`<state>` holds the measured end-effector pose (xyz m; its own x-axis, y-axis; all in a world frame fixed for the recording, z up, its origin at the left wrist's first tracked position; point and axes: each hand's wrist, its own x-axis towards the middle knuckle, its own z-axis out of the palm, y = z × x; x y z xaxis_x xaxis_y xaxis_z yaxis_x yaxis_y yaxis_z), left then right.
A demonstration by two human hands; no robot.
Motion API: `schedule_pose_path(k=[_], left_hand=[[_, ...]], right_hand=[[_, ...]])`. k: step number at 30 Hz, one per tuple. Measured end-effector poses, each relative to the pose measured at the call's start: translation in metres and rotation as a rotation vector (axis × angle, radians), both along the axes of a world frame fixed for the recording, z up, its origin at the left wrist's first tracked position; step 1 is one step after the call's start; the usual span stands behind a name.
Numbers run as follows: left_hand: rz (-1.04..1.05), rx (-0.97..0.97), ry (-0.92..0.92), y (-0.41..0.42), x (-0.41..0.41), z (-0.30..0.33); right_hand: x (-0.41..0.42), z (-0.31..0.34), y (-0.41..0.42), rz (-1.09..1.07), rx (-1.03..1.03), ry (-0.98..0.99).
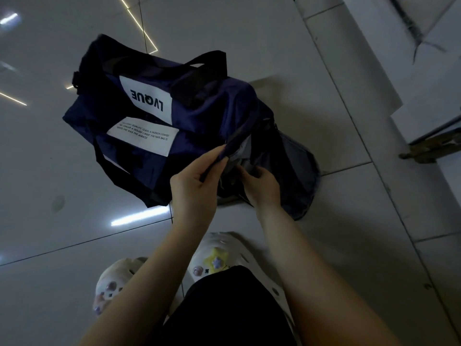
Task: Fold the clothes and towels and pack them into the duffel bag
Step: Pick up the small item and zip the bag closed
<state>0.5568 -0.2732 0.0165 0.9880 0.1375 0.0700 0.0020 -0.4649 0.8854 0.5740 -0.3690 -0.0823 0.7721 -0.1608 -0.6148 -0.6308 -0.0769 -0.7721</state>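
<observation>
A navy duffel bag [199,113] with white label patches and black straps lies on the glossy tiled floor. Its near end is unzipped and shows a grey lining. My left hand [194,183] pinches the edge of that opening between thumb and fingers and lifts it. My right hand [259,183] reaches into the opening, its fingers curled on the inner fabric; what lies deeper inside is too dark to tell. No clothes or towels are visible.
My feet in white clogs [214,255] with charms stand just below the bag. A raised white step or ledge [374,78] runs along the right. A dark metal piece [429,146] sits at the right edge.
</observation>
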Motion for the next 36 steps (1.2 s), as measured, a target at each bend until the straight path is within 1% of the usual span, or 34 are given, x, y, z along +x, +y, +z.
schedule_pose_path(k=[4, 5, 7, 9, 11, 13, 14, 17, 19, 21, 24, 26, 31, 34, 36], left_hand=[[-0.04, 0.205, -0.105, 0.003, -0.003, -0.003], [-0.069, 0.295, -0.167, 0.004, -0.003, -0.002], [-0.171, 0.56, -0.281, 0.007, 0.0, -0.002], [-0.264, 0.793, -0.335, 0.012, 0.006, -0.003], [-0.325, 0.863, -0.329, 0.019, 0.013, -0.005], [-0.325, 0.805, -0.275, 0.024, 0.02, -0.007], [-0.291, 0.731, -0.218, 0.024, 0.023, -0.007], [-0.162, 0.412, 0.023, 0.018, 0.025, 0.001], [-0.134, 0.286, 0.093, 0.012, 0.022, 0.008], [-0.14, 0.256, 0.102, 0.01, 0.019, 0.014], [-0.151, 0.243, 0.112, 0.012, 0.017, 0.02], [-0.128, 0.21, 0.123, 0.013, 0.021, 0.021], [-0.07, 0.197, 0.143, 0.012, 0.017, 0.017], [-0.094, 0.163, 0.146, 0.001, 0.011, 0.019], [-0.12, 0.164, 0.134, -0.001, 0.011, 0.019]], right_hand=[[-0.004, 0.0, 0.0, -0.02, -0.004, -0.015], [-0.005, 0.0, 0.0, -0.023, 0.011, -0.011], [-0.003, 0.001, -0.002, -0.026, 0.048, 0.002], [0.002, 0.001, -0.004, -0.037, 0.091, 0.027], [0.005, 0.005, -0.004, -0.049, 0.117, 0.047], [0.006, 0.002, -0.001, -0.033, 0.117, 0.028], [0.005, -0.002, -0.001, -0.008, 0.095, 0.007], [0.005, -0.001, 0.001, 0.024, 0.045, -0.032], [0.009, 0.004, 0.001, 0.034, -0.072, -0.083], [0.01, 0.009, 0.007, 0.031, -0.145, -0.127], [0.007, 0.002, 0.016, 0.032, -0.112, -0.041], [0.007, -0.002, 0.017, 0.048, -0.121, -0.029], [-0.006, -0.003, 0.019, 0.057, -0.041, -0.176], [-0.007, 0.009, 0.026, 0.038, -0.118, -0.248], [0.003, 0.014, 0.031, 0.058, -0.198, -0.227]])
